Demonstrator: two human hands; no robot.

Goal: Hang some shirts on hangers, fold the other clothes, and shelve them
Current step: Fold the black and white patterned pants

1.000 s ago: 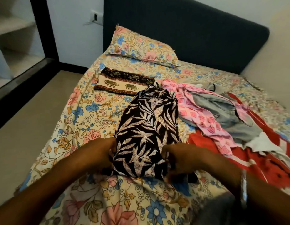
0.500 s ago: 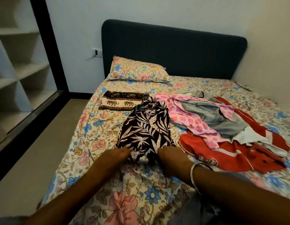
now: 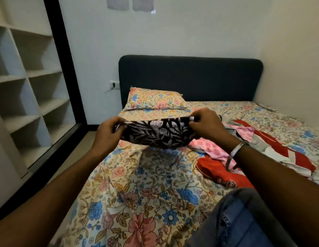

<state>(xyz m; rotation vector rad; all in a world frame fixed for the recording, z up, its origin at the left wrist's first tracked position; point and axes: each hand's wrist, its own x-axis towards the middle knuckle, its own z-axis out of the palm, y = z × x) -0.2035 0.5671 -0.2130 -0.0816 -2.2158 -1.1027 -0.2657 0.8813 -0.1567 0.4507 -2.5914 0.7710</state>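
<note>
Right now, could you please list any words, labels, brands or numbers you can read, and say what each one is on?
No text can be read.
Round badge on the red garment: some mark inside, too small and blurred to read.
Two sheets on the wall: cut off at the top edge, no writing legible.
Leaf-print garment, held by both hands: pattern only, no label showing.

A bed covered by a floral sheet [image 3: 155, 202] fills the near and middle scene. At its far end a matching floral pillow [image 3: 154, 101] lies against a dark blue padded headboard [image 3: 190, 77]. A white wall socket [image 3: 114, 85] sits left of the headboard.
</note>
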